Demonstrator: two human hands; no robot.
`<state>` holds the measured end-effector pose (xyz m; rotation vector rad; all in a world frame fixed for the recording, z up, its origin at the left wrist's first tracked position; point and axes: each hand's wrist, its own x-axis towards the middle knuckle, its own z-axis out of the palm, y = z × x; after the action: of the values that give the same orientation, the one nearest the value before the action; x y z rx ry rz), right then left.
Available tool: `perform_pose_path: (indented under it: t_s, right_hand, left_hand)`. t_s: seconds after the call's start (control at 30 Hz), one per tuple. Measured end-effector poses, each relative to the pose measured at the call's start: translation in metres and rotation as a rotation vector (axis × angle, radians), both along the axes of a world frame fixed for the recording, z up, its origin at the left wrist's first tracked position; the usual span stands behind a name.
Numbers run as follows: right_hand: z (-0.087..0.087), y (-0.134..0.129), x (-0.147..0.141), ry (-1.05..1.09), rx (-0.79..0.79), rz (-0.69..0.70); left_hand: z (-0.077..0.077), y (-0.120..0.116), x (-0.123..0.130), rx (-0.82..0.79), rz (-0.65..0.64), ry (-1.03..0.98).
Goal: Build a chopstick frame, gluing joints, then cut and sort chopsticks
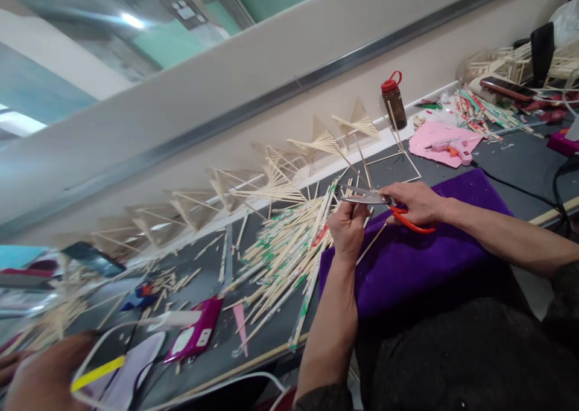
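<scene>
Centrally in the head view, the right hand [418,203] is closed around the orange-handled scissors [409,219], whose blades point towards the left hand [348,227] and stand slightly apart. The left hand is curled shut just below the blades, its fingertips close to them; whether it pinches anything, I cannot tell. A thin stick [373,242] slants between the hands, over the purple cloth [420,266]. Beyond the left hand, a heap of wooden sticks [284,248] is spread on the dark worktop [181,257].
</scene>
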<state>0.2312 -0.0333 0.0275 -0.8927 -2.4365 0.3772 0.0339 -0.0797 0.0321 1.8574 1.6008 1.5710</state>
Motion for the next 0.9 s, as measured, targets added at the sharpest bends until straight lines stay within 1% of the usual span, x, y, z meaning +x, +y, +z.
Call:
perform_pose_path:
  t_s: [0.1, 0.37, 0.57, 0.7, 0.9]
  right_hand:
    - [-0.0001, -0.0001, 0.0003, 0.024, -0.010, 0.037]
    - [0.0012, -0.0033, -0.0002, 0.050, -0.076, 0.081]
    - [0.0001, -0.0019, 0.0016, 0.062, -0.080, 0.077]
    - [0.0008, -0.0015, 0.0027, 0.056, -0.080, 0.074]
    - [-0.0006, -0.0014, 0.0026, 0.014, -0.056, 0.057]
  left_hand:
    - [0.0000, -0.0009, -0.0002, 0.011, -0.019, 0.032]
    - [0.0000, -0.0010, -0.0012, -0.004, -0.077, 0.073]
    - [-0.0008, -0.0008, -0.0025, -0.042, -0.108, 0.063]
    - [0.0015, -0.0029, 0.0001, -0.043, -0.125, 0.038]
    - [0.0024, -0.0033, 0.0034, -0.035, -0.106, 0.029]
